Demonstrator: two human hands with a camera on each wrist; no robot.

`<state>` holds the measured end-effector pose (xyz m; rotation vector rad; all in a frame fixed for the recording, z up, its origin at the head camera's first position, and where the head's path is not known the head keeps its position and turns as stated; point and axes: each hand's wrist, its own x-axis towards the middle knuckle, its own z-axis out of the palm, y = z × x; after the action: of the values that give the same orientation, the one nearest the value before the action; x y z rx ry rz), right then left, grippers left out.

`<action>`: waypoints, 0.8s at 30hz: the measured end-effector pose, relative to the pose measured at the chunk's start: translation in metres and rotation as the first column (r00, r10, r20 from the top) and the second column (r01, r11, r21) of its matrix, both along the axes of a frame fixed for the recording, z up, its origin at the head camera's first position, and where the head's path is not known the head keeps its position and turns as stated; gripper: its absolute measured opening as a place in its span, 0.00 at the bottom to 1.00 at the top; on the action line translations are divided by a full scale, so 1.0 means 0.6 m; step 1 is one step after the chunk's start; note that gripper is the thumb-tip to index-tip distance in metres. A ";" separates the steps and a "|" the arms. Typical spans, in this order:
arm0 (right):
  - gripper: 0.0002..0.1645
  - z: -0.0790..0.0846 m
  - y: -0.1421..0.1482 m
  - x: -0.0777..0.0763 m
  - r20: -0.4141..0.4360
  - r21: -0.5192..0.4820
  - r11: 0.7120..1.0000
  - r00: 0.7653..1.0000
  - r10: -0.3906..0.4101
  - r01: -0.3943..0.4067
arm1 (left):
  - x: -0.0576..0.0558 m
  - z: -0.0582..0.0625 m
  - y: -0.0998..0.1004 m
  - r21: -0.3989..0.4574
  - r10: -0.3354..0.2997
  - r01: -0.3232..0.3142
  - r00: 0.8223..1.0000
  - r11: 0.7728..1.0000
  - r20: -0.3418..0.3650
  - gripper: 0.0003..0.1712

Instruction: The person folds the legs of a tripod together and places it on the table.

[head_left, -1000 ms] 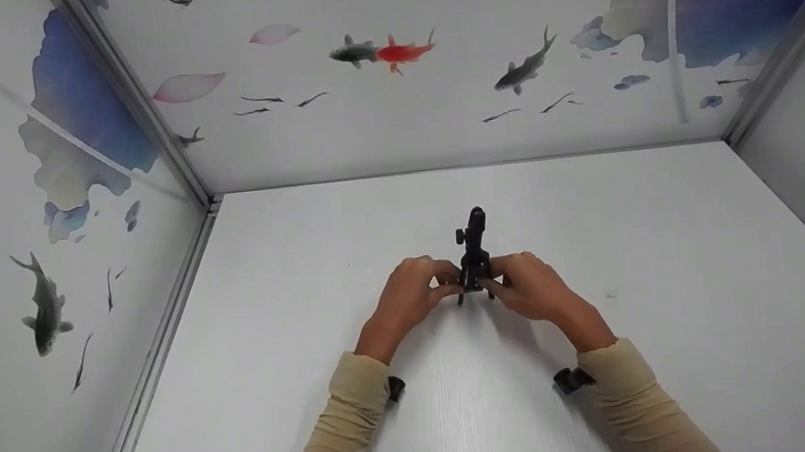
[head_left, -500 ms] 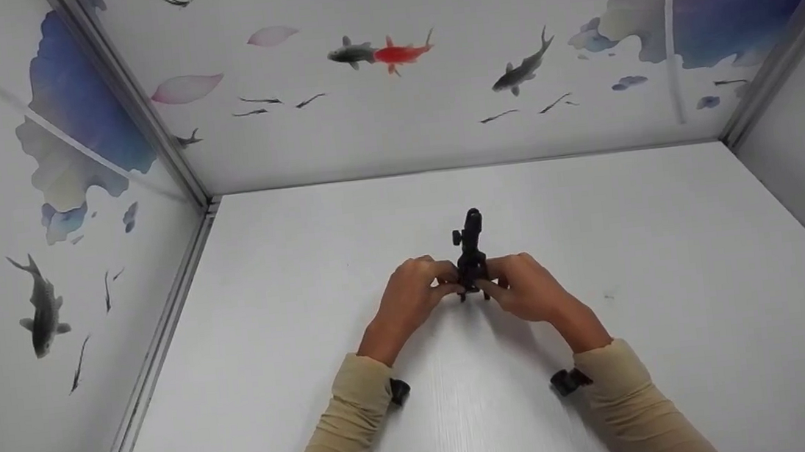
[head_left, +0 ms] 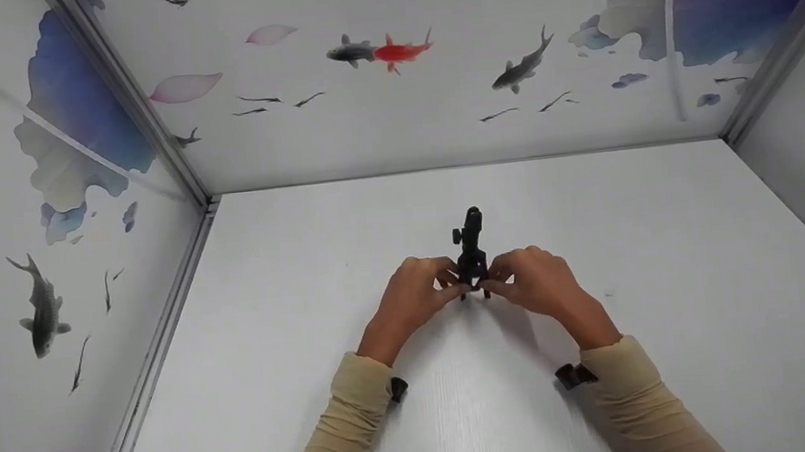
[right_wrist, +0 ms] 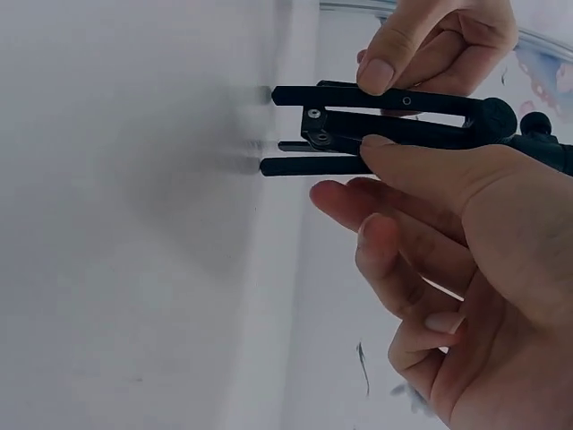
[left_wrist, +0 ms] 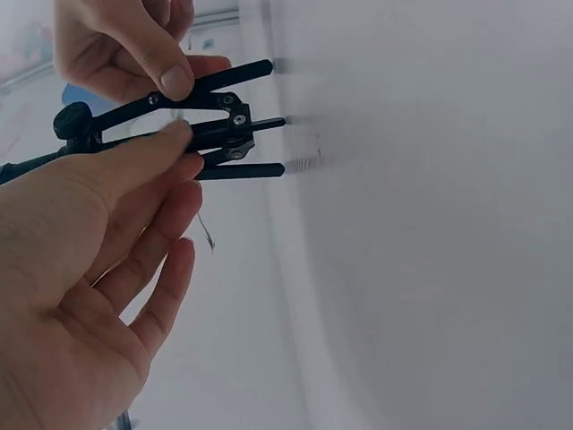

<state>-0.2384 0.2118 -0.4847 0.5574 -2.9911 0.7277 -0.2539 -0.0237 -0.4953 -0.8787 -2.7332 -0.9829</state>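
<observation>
We see the left hand and right hand each pinching a leg of the tripod, other fingers loosely bent; it stands upright on the bench between them.

Head view: moderately, diffusely lit, greyish | gleams pale along near tabletop | casts soft shadows on it below left hand and right hand | streaks back wall with whitish glare at right || Wrist views: dimmer, bluish, hazy | sinks much of black tripod into near-silhouette | blurs tabletop
</observation>
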 end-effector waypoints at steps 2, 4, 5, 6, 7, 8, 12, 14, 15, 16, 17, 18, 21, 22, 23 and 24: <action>0.08 0.001 -0.001 0.001 -0.001 0.009 1.000 1.000 0.001 -0.001 | 0.002 0.000 0.002 -0.007 0.009 -0.009 1.000 1.000 0.010 0.13; 0.07 0.000 -0.002 0.000 0.005 0.012 1.000 1.000 0.011 -0.011 | 0.003 -0.001 0.003 -0.019 0.019 -0.019 1.000 1.000 0.013 0.14; 0.06 -0.001 -0.003 0.000 0.008 0.010 1.000 1.000 0.017 -0.017 | 0.004 -0.002 0.004 -0.027 0.024 -0.024 1.000 0.999 0.009 0.14; 0.06 -0.001 -0.004 0.000 0.011 0.009 1.000 1.000 0.022 -0.023 | 0.005 -0.003 0.004 -0.034 0.029 -0.029 1.000 0.999 0.004 0.13; 0.05 -0.001 -0.004 0.000 0.016 0.005 1.000 0.999 0.028 -0.028 | 0.005 -0.004 0.005 -0.038 0.033 -0.033 0.999 0.999 -0.002 0.13; 0.05 -0.002 -0.005 0.000 0.020 0.003 0.999 0.999 0.033 -0.034 | 0.005 -0.005 0.005 -0.040 0.036 -0.036 0.999 0.999 -0.004 0.13; 0.05 -0.003 -0.006 0.000 0.019 -0.005 0.999 0.998 0.054 -0.054 | 0.007 -0.005 0.006 -0.046 0.037 -0.037 0.999 0.998 -0.014 0.13; 0.05 -0.004 -0.006 0.000 -0.003 -0.001 0.998 0.998 0.058 -0.058 | 0.008 -0.003 0.006 -0.047 0.030 -0.030 0.999 0.998 -0.014 0.14; 0.04 -0.004 -0.006 0.000 -0.021 0.002 0.998 0.998 0.063 -0.063 | 0.008 -0.002 0.006 -0.046 0.025 -0.025 1.000 0.999 -0.011 0.14; 0.04 -0.005 -0.005 0.000 -0.040 0.006 0.998 0.997 0.062 -0.062 | 0.009 -0.001 0.006 -0.043 0.019 -0.019 1.000 0.999 -0.007 0.14; 0.04 -0.006 -0.005 0.000 -0.060 0.010 0.998 0.996 0.060 -0.060 | 0.009 0.001 0.006 -0.042 0.013 -0.013 1.000 0.999 -0.003 0.14; 0.05 -0.007 -0.004 0.000 -0.075 0.013 0.998 0.995 0.057 -0.057 | 0.008 0.002 0.006 -0.039 0.007 -0.007 1.000 0.999 0.001 0.14; 0.05 -0.011 -0.002 -0.002 -0.117 0.024 0.998 0.991 0.060 -0.058 | 0.007 0.004 0.006 -0.035 -0.011 0.011 1.000 0.999 0.019 0.12; 0.06 -0.013 -0.001 -0.002 -0.122 0.023 0.998 0.991 0.059 -0.056 | 0.007 0.004 0.006 -0.036 -0.015 0.015 1.000 0.999 0.021 0.12; 0.06 -0.014 0.000 -0.002 -0.125 0.022 0.998 0.990 0.062 -0.060 | 0.007 0.004 0.006 -0.038 -0.016 0.017 1.000 0.999 0.020 0.12; 0.06 -0.015 0.000 -0.003 -0.126 0.020 0.998 0.990 0.065 -0.063 | 0.007 0.003 0.006 -0.042 -0.014 0.015 1.000 0.999 0.020 0.11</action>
<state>-0.2399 0.2118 -0.4938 0.6770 -2.8763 0.6465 -0.2497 -0.0201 -0.4936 -0.9014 -2.7773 -0.9449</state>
